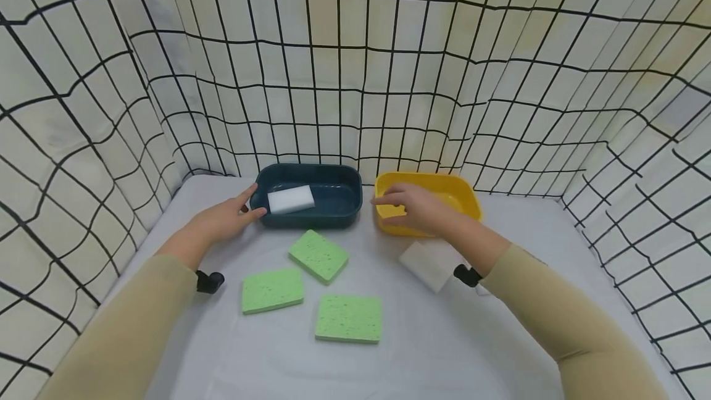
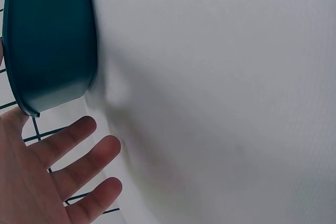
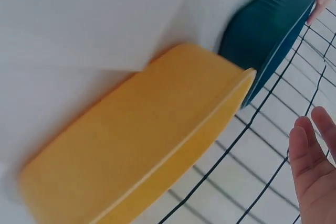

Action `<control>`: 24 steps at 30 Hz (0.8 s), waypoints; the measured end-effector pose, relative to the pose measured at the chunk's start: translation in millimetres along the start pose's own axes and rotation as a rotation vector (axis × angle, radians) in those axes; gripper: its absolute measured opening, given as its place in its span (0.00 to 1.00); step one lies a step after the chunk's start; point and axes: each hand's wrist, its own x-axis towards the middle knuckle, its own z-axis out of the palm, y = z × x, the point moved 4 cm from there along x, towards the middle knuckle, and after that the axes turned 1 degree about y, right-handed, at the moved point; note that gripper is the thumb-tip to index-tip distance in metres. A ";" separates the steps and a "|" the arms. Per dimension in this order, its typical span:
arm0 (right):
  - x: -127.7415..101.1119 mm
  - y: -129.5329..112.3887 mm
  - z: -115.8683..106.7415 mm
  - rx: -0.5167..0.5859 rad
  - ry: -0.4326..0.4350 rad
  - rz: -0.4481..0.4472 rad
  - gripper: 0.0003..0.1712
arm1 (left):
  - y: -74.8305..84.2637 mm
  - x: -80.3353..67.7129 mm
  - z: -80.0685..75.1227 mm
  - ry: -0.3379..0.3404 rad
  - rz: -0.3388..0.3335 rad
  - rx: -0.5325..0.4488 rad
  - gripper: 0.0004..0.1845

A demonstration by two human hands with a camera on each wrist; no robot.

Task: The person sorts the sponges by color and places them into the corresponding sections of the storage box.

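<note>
My left hand (image 1: 223,221) is at the left end of a dark teal tray (image 1: 339,221), thumb and forefinger touching its rim. In the left wrist view the other three fingers (image 2: 86,169) spread away from the tray's wall. Inside that tray lies a white sponge-like block (image 1: 291,200). Over the yellow tray (image 1: 466,199) hovers my right hand (image 1: 416,207), holding nothing, its fingers loosely bent. The right wrist view shows these fingers (image 3: 300,148) apart from the yellow tray's rim. Below the right forearm, a white flat block (image 1: 426,266) rests on the table.
Three green speckled sponges (image 1: 318,256) lie in front of the teal tray on the white table (image 1: 266,363). A black wire grid (image 1: 339,88) stands behind and on both sides. Another white piece (image 1: 482,291) is mostly hidden by the right wrist.
</note>
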 end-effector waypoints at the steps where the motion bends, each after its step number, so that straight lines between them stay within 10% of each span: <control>1: -9.7 5.4 0.4 0.008 0.003 0.014 0.27 | 0.0 -0.6 0.6 -0.002 -0.001 -0.003 0.49; 12: -109.0 60.1 15.6 0.075 0.034 0.168 0.28 | -3.8 -3.0 4.0 -0.014 -0.008 -0.053 0.51; 24: -128.0 67.6 33.5 0.076 -0.026 0.212 0.31 | -2.1 7.9 7.3 0.022 0.034 -0.061 0.51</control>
